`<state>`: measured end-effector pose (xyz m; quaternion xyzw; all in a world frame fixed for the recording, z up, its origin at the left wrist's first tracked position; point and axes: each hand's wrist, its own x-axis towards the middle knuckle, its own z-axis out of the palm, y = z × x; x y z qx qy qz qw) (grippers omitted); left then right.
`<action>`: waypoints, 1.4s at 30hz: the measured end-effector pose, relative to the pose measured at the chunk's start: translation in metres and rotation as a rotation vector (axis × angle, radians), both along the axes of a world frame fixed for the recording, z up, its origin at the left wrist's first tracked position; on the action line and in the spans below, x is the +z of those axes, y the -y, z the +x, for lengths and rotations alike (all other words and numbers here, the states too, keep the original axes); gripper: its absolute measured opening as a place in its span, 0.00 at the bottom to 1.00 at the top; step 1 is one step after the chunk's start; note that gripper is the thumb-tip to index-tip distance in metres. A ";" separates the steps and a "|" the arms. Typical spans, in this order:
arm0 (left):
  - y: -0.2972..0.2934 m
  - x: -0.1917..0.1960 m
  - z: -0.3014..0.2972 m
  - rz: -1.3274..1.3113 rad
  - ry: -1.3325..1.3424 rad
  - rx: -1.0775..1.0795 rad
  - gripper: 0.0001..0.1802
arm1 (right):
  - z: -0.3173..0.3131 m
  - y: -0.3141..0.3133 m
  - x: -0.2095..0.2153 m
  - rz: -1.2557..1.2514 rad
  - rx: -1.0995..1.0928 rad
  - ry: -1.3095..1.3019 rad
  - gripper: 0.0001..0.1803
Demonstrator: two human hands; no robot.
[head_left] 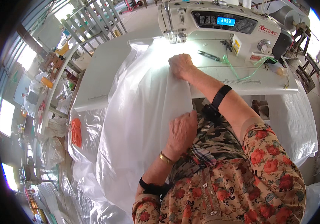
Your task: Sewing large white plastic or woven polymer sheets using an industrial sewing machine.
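Note:
A long sheet of white translucent plastic fabric point(137, 112) hangs from the sewing machine's bed over the table's front edge. Its upper end lies brightly lit below the needle area of the white sewing machine point(212, 26). Just in front of the needle, my right hand point(182, 66) is closed on the sheet's right edge. Lower down, near my lap, my left hand point(183, 130) is closed on the same edge, its fingertips turned partly out of sight. Between the two hands the edge runs fairly straight.
On the table point(238, 87), right of the sheet, lie a dark pair of thread snips point(209, 56) and green string point(238, 74). An orange bundle point(76, 132) hangs at the left by more plastic. A metal rack point(89, 22) stands behind at left. White sheeting point(292, 123) hangs at right.

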<state>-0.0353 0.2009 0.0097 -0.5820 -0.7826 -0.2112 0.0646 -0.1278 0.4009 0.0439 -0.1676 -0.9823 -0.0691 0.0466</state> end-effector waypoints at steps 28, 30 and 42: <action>0.292 -0.094 0.073 0.942 1.383 0.631 0.29 | 0.186 0.068 -0.159 -0.918 0.400 -0.343 0.20; 0.289 -0.081 0.077 0.833 1.399 0.660 0.26 | 0.187 0.072 -0.135 -1.006 0.606 -0.451 0.19; 0.231 -0.024 0.028 -0.218 0.087 0.662 0.12 | 0.267 0.047 -0.103 -1.198 0.231 -0.105 0.11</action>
